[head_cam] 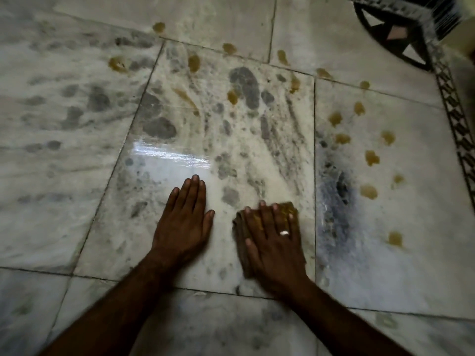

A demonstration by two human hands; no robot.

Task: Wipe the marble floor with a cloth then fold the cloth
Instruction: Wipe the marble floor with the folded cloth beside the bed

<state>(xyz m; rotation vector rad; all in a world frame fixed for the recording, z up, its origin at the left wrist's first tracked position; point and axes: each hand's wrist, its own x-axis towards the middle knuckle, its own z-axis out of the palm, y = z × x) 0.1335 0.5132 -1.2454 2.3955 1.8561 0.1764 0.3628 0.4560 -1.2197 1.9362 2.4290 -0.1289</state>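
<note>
Pressing flat with fingers spread, the right hand (pixel 275 242) pins the cloth (pixel 289 210) to the marble floor (pixel 77 201); yellow stains (pixel 370 191) lie toward two o'clock, nearer it than the open, braced left hand (pixel 183 222).

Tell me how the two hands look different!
The left hand lies bare on the floor; the right hand presses on a brown cloth. The left hand's fingers are close together; the right hand's are spread. Only the right hand wears a ring. Both lie flat, palms down, on the same tile.
</note>
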